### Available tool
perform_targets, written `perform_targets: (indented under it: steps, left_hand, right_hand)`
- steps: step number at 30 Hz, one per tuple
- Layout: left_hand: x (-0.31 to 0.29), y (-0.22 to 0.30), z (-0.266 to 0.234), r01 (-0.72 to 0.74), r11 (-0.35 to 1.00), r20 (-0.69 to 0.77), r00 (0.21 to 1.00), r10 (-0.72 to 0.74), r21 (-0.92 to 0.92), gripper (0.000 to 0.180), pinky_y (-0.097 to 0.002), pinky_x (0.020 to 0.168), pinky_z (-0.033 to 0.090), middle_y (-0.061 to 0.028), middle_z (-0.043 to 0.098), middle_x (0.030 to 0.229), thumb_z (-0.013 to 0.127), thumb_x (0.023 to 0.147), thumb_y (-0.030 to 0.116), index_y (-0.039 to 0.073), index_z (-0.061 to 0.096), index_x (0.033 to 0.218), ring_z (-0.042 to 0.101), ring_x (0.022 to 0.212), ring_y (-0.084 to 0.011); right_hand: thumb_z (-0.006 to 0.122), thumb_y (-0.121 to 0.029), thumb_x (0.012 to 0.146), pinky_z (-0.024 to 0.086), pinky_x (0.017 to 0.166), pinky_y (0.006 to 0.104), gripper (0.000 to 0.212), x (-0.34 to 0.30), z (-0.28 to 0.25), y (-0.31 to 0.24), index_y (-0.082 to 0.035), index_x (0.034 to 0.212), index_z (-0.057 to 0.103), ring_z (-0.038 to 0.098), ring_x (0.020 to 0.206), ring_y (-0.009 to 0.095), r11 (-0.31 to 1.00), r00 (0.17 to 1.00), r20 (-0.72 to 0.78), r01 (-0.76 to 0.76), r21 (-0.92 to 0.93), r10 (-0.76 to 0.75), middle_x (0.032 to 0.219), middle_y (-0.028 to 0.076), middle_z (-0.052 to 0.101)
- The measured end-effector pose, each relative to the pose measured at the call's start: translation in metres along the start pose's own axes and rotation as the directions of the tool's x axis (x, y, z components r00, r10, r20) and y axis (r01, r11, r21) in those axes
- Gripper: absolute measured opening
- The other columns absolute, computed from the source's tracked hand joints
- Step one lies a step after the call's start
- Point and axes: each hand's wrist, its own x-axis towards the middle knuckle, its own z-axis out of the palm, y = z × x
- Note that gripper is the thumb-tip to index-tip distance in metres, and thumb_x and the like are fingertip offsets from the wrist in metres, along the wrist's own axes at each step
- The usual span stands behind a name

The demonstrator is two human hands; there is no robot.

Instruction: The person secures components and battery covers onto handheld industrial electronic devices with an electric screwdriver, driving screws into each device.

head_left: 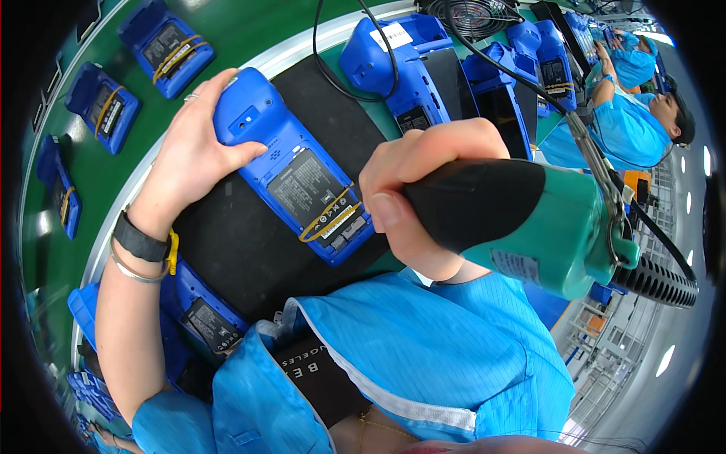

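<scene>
A blue handheld payment terminal [253, 113] lies back side up on a black mat [227, 227]. Its battery [306, 185] shows in the open bay, and a yellow rubber band [333, 216] runs around the lower end. My left hand [193, 140] grips the terminal's upper end, thumb over the back and fingers along the far side. In my right hand [423, 181] is a green and black electric screwdriver [514, 212], its body tilted toward the right. The screwdriver's tip is hidden behind my fingers, so I cannot tell if it touches the terminal.
More banded blue terminals [168, 49] stand on the green surface at the left. Several others [393, 68] are grouped at the upper right, near a round fan guard [473, 19]. A black cable [499, 68] crosses there. People in blue work clothes [620, 125] are at the far right.
</scene>
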Motion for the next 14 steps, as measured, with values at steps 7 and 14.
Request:
perform_targets:
  steps: [7, 14]
  left_hand:
    - [0.005, -0.004, -0.002, -0.008, 1.000, 0.026, 1.000, 0.008, -0.010, 0.077, -0.0383, 0.097, 0.041, -0.0204, 0.054, 0.118, 0.078, 0.062, 0.013, -0.004, 0.043, 0.128, 0.052, 0.112, -0.0346]
    - [-0.012, -0.023, -0.040, 0.010, 1.000, -0.049, 0.999, -0.010, -0.005, 0.078, -0.0392, 0.097, 0.042, -0.0222, 0.054, 0.118, 0.081, 0.059, 0.015, -0.003, 0.045, 0.126, 0.053, 0.111, -0.0348]
  right_hand:
    - [0.059, 0.008, 0.077, 0.046, 0.053, 0.0330, 0.034, 0.004, -0.001, -0.002, -0.005, 0.103, 0.041, 0.054, 0.054, 0.017, 0.995, 0.995, -0.085, 0.045, -0.093, -0.053, 0.065, 0.008, 0.054]
    - [0.063, 0.005, 0.081, 0.045, 0.057, 0.0336, 0.030, 0.007, 0.021, -0.006, -0.004, 0.105, 0.049, 0.055, 0.062, 0.017, 0.823, 0.920, -0.388, 0.182, 0.539, 0.051, 0.072, 0.009, 0.056]
